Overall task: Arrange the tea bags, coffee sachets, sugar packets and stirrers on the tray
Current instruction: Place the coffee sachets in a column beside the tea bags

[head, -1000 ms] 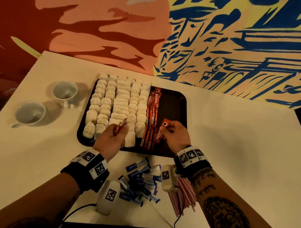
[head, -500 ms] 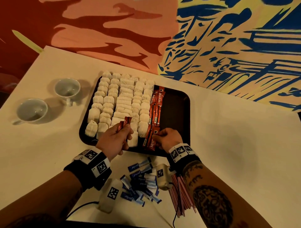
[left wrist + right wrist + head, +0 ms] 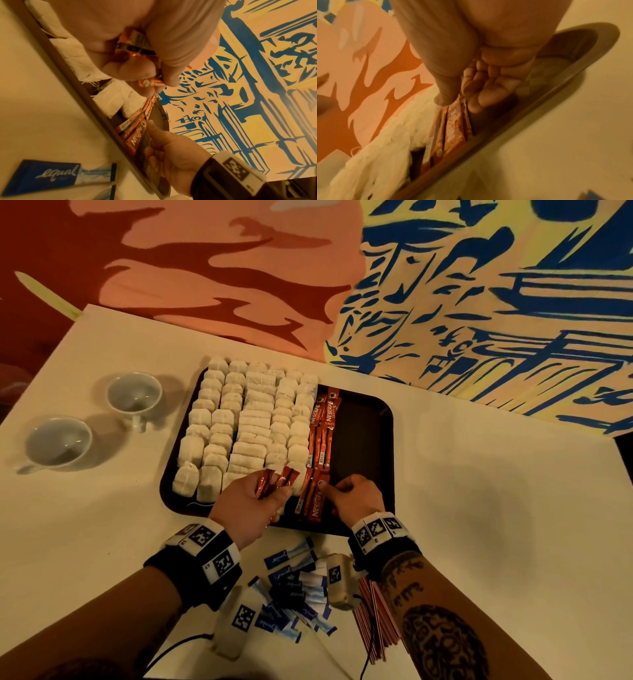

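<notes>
White tea bags (image 3: pixel 253 422) fill the left half of the dark tray (image 3: pixel 363 440) in rows. Red coffee sachets (image 3: pixel 322 426) lie in a column just right of them. My left hand (image 3: pixel 274 491) hovers over the tray's front edge and grips a few red sachets (image 3: pixel 135 50). At the near end of the sachet column, my right hand (image 3: pixel 329 491) pinches one sachet (image 3: pixel 455 117) that lies flat on the tray. Blue sugar packets (image 3: pixel 294 587) lie in a heap on the table under my wrists, with striped stirrers (image 3: pixel 373 621) to their right.
Two empty white cups (image 3: pixel 133 395) (image 3: pixel 58 443) stand on the white table (image 3: pixel 479 508) left of the tray. The tray's right third is bare. A painted wall rises behind the table's far edge. A blue packet (image 3: pixel 42 174) lies just outside the tray's front rim.
My right hand has brought its sachet down from above the tray and laid it flat beside the near sachets. The left hand has kept its bundle and shifted a little right.
</notes>
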{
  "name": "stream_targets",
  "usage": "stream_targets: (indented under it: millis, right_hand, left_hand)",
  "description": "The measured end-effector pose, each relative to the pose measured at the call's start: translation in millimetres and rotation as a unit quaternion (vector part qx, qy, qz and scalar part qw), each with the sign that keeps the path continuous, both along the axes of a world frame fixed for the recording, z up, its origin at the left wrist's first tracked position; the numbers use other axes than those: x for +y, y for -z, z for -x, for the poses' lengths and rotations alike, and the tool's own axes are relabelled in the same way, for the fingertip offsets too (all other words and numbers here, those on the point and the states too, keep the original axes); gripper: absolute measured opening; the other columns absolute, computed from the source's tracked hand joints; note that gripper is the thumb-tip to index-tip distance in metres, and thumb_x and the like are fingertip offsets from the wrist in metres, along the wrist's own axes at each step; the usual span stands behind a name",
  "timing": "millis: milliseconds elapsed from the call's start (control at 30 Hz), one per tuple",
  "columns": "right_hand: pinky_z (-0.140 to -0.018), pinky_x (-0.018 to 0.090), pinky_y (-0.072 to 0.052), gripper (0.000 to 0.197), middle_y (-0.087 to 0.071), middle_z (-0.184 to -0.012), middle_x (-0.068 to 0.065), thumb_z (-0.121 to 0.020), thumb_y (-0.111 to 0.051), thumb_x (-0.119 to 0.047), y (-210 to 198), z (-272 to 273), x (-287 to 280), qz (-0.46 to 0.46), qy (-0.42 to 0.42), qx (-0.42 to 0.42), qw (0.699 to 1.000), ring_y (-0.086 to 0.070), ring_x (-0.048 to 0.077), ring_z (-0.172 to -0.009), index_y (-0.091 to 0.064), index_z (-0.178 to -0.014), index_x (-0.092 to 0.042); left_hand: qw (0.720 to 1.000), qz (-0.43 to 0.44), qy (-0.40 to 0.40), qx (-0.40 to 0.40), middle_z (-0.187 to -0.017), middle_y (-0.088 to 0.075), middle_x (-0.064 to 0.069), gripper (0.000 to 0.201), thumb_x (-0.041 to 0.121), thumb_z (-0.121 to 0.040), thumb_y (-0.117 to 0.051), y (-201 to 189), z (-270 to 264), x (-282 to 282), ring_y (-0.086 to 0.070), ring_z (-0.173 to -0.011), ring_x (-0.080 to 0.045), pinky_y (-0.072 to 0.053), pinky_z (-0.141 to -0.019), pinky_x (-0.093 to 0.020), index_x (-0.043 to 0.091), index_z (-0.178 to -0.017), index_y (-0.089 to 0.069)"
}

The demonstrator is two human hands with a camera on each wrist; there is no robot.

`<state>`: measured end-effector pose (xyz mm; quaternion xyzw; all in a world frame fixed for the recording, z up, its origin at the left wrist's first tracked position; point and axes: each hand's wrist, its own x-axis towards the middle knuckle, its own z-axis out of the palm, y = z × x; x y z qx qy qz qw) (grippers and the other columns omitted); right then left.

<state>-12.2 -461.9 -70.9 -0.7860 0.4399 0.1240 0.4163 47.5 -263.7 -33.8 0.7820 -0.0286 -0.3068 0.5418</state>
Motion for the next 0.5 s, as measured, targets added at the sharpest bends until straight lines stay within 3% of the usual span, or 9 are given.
stream_targets:
  millis: [67, 133, 233, 300, 367, 500]
  right_hand:
    - [-0.073, 0.034, -0.059, 0.035, -0.072, -0.086, -0.002, -0.086, -0.064, -0.061, -8, -1, 1, 0.025, -0.011, -0.028, 0.999, -0.072, 0.016, -0.078, -0.062, -0.088, -0.026]
    - [-0.077, 0.038, -0.06, 0.032, -0.073, -0.087, -0.003, -0.091, -0.058, -0.06, -19, 0, 9, -0.008, -0.037, -0.093, 0.995, -0.072, 0.015, -0.08, -0.065, -0.09, -0.029]
    - [-0.077, 0.035, -0.06, 0.019, -0.076, -0.09, -0.002, -0.095, -0.063, -0.044, -35, 2, 31, -0.098, -0.074, -0.177, 0.977, -0.073, 0.013, -0.083, -0.071, -0.098, -0.027]
    - [-0.069, 0.031, -0.059, 0.017, -0.076, -0.088, 0.003, -0.095, -0.065, -0.035, -39, -1, 41, -0.119, -0.062, -0.201, 0.97, -0.072, 0.012, -0.077, -0.073, -0.098, -0.02]
    - [-0.068, 0.034, -0.058, 0.011, -0.076, -0.084, 0.006, -0.095, -0.066, -0.03, -39, -7, 43, -0.109, -0.048, -0.214, 0.97, -0.071, 0.014, -0.073, -0.072, -0.089, -0.023]
    - [-0.074, 0.045, -0.059, 0.015, -0.075, -0.08, 0.008, -0.096, -0.065, -0.028, -36, -29, 30, -0.097, -0.049, -0.203, 0.973, -0.074, 0.024, -0.073, -0.069, -0.084, -0.019]
  left_hand:
    - [1.0, -0.015, -0.006, -0.023, -0.064, -0.07, -0.001, 0.008, 0.027, -0.09, -0.07, 1, -1, -1, -0.062, -0.049, -0.005, -0.047, -0.056, -0.026, 0.028, -0.085, -0.064]
    - [0.999, -0.011, -0.006, -0.034, -0.065, -0.071, -0.001, 0.008, 0.027, -0.087, -0.073, -1, -2, -3, -0.064, -0.051, -0.005, -0.047, -0.058, -0.024, 0.026, -0.086, -0.065]
    - [0.999, 0.001, -0.003, -0.05, -0.067, -0.069, 0.003, 0.013, 0.025, -0.084, -0.077, -1, -3, -9, -0.067, -0.057, -0.004, -0.05, -0.057, -0.013, 0.024, -0.088, -0.065]
    - [0.999, 0.004, -0.006, -0.05, -0.076, -0.071, 0.004, 0.016, 0.029, -0.081, -0.079, 2, -6, -11, -0.071, -0.071, -0.009, -0.059, -0.071, -0.028, 0.031, -0.088, -0.065]
    - [0.999, 0.003, -0.013, -0.04, -0.083, -0.073, 0.006, 0.018, 0.031, -0.081, -0.079, 3, -9, -14, -0.072, -0.08, -0.015, -0.06, -0.076, -0.046, 0.034, -0.09, -0.064]
    - [0.999, -0.016, -0.02, -0.046, -0.089, -0.074, 0.01, 0.011, 0.031, -0.087, -0.073, 0, -17, -13, -0.072, -0.084, -0.013, -0.059, -0.08, -0.039, 0.033, -0.094, -0.064]
